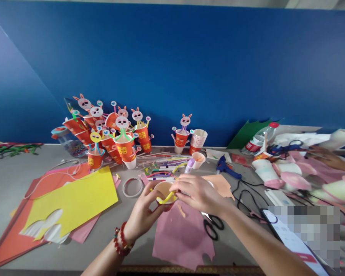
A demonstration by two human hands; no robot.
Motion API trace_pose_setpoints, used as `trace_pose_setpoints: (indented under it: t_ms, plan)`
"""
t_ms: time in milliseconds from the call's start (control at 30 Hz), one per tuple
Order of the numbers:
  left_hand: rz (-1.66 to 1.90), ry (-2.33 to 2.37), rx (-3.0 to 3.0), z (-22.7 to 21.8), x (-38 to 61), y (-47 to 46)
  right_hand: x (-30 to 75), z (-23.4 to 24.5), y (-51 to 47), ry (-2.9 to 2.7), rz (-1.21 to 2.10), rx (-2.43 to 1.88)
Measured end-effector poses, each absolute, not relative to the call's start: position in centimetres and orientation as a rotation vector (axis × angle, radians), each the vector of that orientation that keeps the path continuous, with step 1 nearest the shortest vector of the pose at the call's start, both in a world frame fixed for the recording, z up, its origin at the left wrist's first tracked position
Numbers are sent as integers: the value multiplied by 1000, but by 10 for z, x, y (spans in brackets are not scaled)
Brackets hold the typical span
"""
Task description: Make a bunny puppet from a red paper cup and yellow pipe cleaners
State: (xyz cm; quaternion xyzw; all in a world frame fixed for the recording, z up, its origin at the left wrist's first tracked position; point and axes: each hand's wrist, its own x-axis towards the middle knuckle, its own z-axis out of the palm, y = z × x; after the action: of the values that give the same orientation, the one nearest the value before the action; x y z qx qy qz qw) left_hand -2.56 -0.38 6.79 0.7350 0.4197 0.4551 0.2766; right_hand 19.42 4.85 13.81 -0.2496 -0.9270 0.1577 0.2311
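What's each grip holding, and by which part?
Left grip: cup, by its outer side near the rim. Right grip: yellow strip, apparently pinched at its visible right end.

A craft workspace, apparently a makeshift one, is indicated by a grey tabletop [138, 245] backed by a plain blue partition [172, 69]. Coloured paper [83, 203] is spread at left, rabbit-faced paper cups [125, 148] are massed at far left, and a glue gun [228, 168] is laid at right. Whether a home or workshop is shown cannot be told.
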Motion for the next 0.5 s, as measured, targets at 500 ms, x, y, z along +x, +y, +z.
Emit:
trace_pose_setpoints:
  t_ms: [500]
  plan:
    - [1196,1130,1972,67,-19,-6,190,137,43,-2651,618,-671]
